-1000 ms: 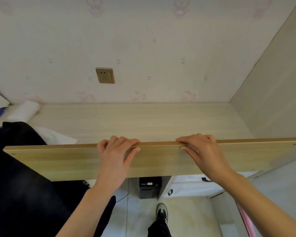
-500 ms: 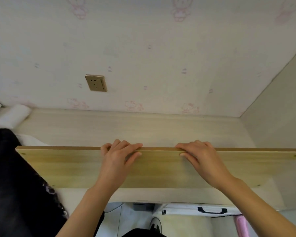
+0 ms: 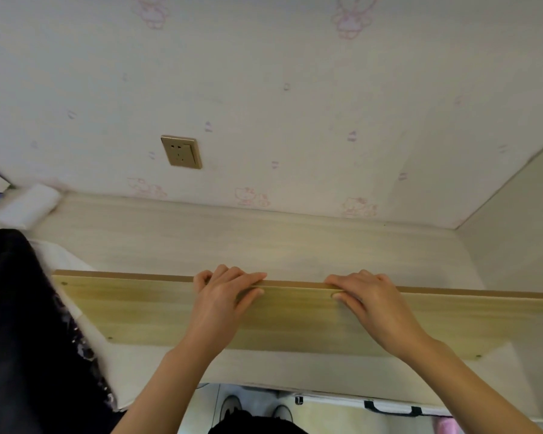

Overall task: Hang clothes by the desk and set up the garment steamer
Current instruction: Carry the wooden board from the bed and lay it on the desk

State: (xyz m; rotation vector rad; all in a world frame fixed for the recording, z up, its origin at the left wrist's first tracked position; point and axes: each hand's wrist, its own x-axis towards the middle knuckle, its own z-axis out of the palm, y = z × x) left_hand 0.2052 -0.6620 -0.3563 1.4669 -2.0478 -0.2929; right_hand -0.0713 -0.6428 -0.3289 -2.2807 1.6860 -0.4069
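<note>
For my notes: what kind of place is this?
Probably a bedroom desk nook: cartoon wallpaper, a wall socket above a pale desk, and a dark garment at left.

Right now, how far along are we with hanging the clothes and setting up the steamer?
Early. Done: nothing looks hung, and no steamer shows. In hand: the left hand and right hand both grip the top edge of a long light wooden board over the pale wood desk. Left: a dark garment lies on the desk's left end, and the brass wall socket is unused.
</note>
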